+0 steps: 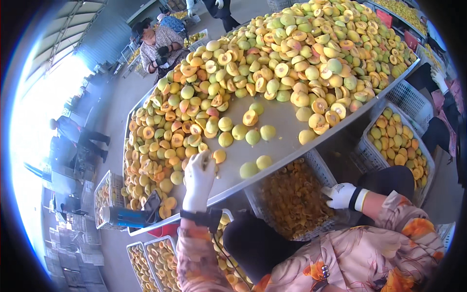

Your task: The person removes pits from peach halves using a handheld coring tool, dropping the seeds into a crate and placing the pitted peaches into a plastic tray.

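Floral cloth shirt [343,255]; gloved left hand [198,176] beside smooth, rounded fruit [219,156]; right hand [344,195] by wrinkled scraps [294,199]; each grip's state unclear.

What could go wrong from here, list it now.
The two green fruits by the front edge of the table might roll off, perhaps into the crate below.
The blue bottle at the table's corner could get knocked off.
The heap could slide down toward the left hand.

blue cylinder [127,217]: lower left | patterned-top co-worker [165,39]: upper left | dark-clothed person [81,136]: far left
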Available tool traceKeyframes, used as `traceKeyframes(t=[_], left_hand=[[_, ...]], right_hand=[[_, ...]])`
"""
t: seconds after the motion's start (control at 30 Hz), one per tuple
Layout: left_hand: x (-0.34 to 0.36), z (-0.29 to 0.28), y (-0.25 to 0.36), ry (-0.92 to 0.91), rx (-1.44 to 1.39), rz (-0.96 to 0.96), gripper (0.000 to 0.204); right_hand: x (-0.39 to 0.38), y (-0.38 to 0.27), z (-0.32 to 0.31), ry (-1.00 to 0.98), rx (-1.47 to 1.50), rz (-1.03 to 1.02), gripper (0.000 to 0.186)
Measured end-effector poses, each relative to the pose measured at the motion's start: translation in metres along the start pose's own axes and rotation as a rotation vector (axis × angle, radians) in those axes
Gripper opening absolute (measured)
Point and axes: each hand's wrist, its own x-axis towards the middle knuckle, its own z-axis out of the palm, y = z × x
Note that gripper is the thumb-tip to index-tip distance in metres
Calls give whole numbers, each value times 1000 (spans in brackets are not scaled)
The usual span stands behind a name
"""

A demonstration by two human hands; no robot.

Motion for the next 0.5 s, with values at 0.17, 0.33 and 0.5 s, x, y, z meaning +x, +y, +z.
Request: traceKeyframes(t=[0.17, 0.33, 0.5], left_hand=[[105, 72, -29, -57, 254, 110, 52], [147, 127, -28, -196, 430, 112, 56], [128, 121, -55, -94, 14, -43, 49]], right_hand=[[-2, -22, -17, 30, 131, -91, 42], [5, -22, -11, 56, 187, -186, 38], [-4, -39, -47, 149, 275, -259, 41]])
